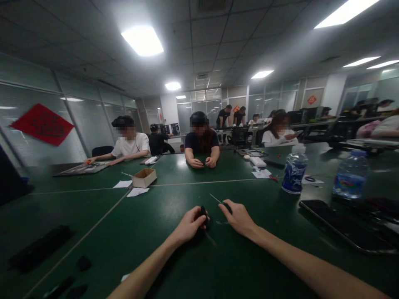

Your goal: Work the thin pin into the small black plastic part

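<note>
Green bench (168,214) spreads below bright ceiling lights (142,40). Right of the small cardboard box (144,178) and nearer the wearer than it, the left hand (190,223) grasps a small black part (203,212). Farther right of the box, the right hand (239,216) grips a screwdriver (229,206), its tip apart from the part. Well right of the box are a blue-labelled bottle (293,171) and a phone (346,226).
</note>
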Tool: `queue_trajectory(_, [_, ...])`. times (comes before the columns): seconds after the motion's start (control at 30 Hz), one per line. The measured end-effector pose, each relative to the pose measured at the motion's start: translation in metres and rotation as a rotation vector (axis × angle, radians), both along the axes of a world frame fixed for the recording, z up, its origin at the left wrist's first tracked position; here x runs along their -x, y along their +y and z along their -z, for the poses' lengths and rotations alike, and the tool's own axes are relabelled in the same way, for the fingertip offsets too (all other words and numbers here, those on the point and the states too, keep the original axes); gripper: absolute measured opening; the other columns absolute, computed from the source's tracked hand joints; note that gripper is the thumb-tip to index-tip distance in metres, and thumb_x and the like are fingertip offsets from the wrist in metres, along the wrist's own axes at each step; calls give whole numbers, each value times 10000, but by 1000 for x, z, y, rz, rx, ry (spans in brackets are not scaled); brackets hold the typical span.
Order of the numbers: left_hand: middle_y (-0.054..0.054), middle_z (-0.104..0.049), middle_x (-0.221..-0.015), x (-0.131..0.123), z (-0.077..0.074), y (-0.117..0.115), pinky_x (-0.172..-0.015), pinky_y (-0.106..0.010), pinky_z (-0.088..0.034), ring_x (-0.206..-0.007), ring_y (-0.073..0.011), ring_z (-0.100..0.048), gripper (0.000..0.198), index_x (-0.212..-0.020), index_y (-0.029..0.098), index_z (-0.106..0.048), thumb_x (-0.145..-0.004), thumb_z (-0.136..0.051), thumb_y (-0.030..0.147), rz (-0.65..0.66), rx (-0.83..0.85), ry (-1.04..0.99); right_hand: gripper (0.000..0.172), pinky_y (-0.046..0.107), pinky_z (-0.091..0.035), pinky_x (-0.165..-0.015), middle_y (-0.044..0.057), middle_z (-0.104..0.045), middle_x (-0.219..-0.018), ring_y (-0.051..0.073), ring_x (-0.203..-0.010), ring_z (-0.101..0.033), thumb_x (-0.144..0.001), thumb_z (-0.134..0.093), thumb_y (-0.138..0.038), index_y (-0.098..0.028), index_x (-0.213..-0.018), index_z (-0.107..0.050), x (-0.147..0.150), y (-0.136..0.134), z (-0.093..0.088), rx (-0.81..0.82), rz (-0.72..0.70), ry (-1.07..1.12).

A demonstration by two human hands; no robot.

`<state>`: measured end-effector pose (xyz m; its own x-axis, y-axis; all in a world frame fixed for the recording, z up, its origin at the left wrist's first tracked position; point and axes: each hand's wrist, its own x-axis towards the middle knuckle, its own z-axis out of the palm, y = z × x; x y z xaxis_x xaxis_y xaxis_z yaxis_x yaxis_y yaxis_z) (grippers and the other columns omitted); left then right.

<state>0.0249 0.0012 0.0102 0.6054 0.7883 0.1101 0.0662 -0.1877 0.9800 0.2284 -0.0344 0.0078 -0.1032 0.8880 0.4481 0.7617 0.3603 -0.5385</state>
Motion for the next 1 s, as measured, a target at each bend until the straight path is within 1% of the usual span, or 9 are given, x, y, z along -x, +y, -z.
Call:
queue_trajectory(0.17, [-52, -581, -879, 2, -1, 0, -645, -263, -416, -673, -129, -526, 263, -937, 136, -544, -781, -558, 348, -73, 28, -52, 318, 255, -424, -628, 51, -638, -794, 163, -687, -590, -917, -390, -395, -156, -942, -599, 3, -6, -4, 27, -129, -148])
queue_trajectory(0.27, [-58, -592, -915, 5, 1, 3, -645, -254, -419, -687, -128, -538, 277, -986, 138, -545, -785, -556, 329, -117, 87, -110, 309, 243, -412, -609, 36, -631, -768, 146, -655, -578, -916, -396, -391, -159, -904, -600, 5, -8, -6, 36, -159, -168])
queue_trajectory(0.37, [-54, -597, -915, 6, 4, 5, -641, -247, -420, -684, -122, -537, 305, -1022, 144, -546, -787, -565, 338, -155, 114, -156, 316, 236, -407, -596, 32, -627, -762, 138, -644, -569, -917, -393, -397, -159, -887, -599, 4, -8, -7, 44, -162, -170])
queue_trajectory(0.47, [-47, -599, -894, 5, 4, 5, -625, -238, -416, -679, -118, -530, 333, -1024, 145, -553, -764, -606, 347, -189, 101, -161, 317, 233, -408, -602, 34, -630, -772, 137, -654, -571, -917, -392, -398, -160, -900, -601, 4, -8, -7, 50, -173, -172])
queue_trajectory(0.57, [-46, -598, -890, 5, 3, 4, -618, -232, -416, -676, -115, -532, 346, -1033, 141, -551, -743, -633, 311, -207, 101, -154, 310, 233, -406, -597, 33, -631, -769, 136, -649, -570, -912, -402, -397, -161, -900, -603, 4, -8, -6, 44, -167, -179])
queue_trajectory(0.73, [-72, -605, -962, 5, 5, 6, -619, -245, -426, -670, -120, -568, 365, -1100, 147, -515, -761, -585, 261, -203, 182, -185, 307, 232, -398, -592, 27, -627, -744, 132, -630, -565, -911, -403, -395, -161, -884, -600, 4, -8, -6, 21, -159, -198])
queue_trajectory(0.83, [-81, -612, -976, 5, 7, 8, -620, -247, -424, -683, -127, -580, 400, -1142, 146, -494, -764, -571, 250, -203, 167, -191, 304, 229, -393, -588, 31, -634, -756, 133, -639, -571, -911, -403, -391, -162, -882, -601, 4, -8, -6, 26, -152, -213])
queue_trajectory(1.0, [-89, -620, -980, 5, 7, 8, -572, -234, -394, -653, -116, -559, 460, -1178, 138, -469, -744, -583, 241, -237, 116, -171, 299, 235, -387, -588, 39, -642, -740, 142, -636, -576, -903, -413, -385, -161, -868, -607, 5, -7, -5, -1, -127, -245])
